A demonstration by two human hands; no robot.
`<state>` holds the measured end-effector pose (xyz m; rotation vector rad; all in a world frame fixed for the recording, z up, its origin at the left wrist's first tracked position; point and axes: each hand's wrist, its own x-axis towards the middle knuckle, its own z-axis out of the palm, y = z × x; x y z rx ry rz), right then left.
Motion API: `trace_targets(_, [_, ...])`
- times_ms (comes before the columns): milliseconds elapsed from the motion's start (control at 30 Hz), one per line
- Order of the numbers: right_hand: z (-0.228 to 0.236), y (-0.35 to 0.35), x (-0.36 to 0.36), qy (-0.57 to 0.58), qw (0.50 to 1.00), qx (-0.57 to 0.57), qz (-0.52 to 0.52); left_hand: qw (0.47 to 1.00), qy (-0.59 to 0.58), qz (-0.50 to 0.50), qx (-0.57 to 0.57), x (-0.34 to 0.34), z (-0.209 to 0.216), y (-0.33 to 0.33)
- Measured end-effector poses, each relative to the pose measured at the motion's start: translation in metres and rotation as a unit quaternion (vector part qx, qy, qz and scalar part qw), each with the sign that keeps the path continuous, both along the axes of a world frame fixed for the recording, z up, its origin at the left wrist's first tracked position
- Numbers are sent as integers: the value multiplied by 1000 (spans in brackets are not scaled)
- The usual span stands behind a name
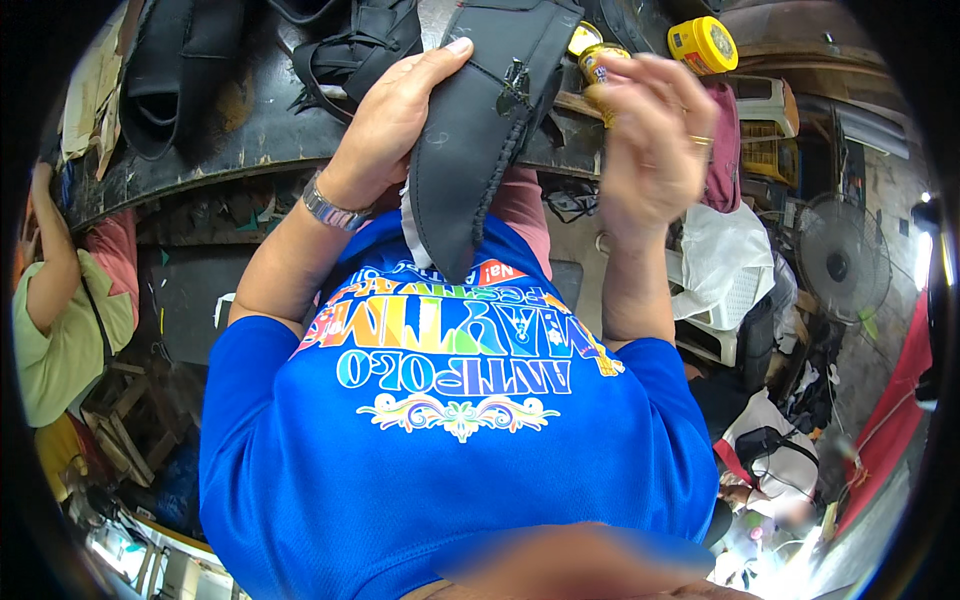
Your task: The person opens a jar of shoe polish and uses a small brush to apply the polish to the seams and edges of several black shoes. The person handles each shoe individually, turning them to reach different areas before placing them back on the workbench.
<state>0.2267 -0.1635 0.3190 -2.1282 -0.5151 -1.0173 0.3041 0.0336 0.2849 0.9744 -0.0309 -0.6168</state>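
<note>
A black leather-like shoe upper (465, 140) slants from the bench edge down toward my lap, with a thick ridged seam along its right side. My left hand (392, 118) grips its left edge, thumb lying on top and fingers tucked behind. Near the middle of the upper sits a small shiny dark patch (514, 88). To the right, apart from the upper, my right hand (655, 140) is raised with bent fingers drawn together. Its fingertips are slightly blurred, and whatever they pinch is too small to make out.
More black shoe parts (365, 55) lie on the dark workbench (265, 130). Gold tins (598, 62) and a yellow tub (703, 45) stand at the far right. A standing fan (842, 262) and a white plastic chair (722, 300) are on the right. Another person (75, 320) is at the left.
</note>
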Motion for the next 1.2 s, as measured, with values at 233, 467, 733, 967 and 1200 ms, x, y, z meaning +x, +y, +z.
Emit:
trace_targets(233, [71, 21, 20, 129, 921, 356, 92, 909, -407, 59, 66, -5, 13, 11])
trace_targets(467, [53, 19, 11, 108, 981, -4, 158, 944, -218, -100, -224, 39, -49, 33])
trace_targets(733, [-38, 4, -31, 109, 993, -34, -38, 982, 91, -61, -155, 46, -54, 53])
trace_targets(967, [-70, -58, -48, 262, 870, -159, -385, 985, 40, -62, -159, 26, -39, 32])
trace_targets(1200, [-90, -57, -46, 301, 844, -215, -389, 969, 73, -84, -219, 17, -32, 25])
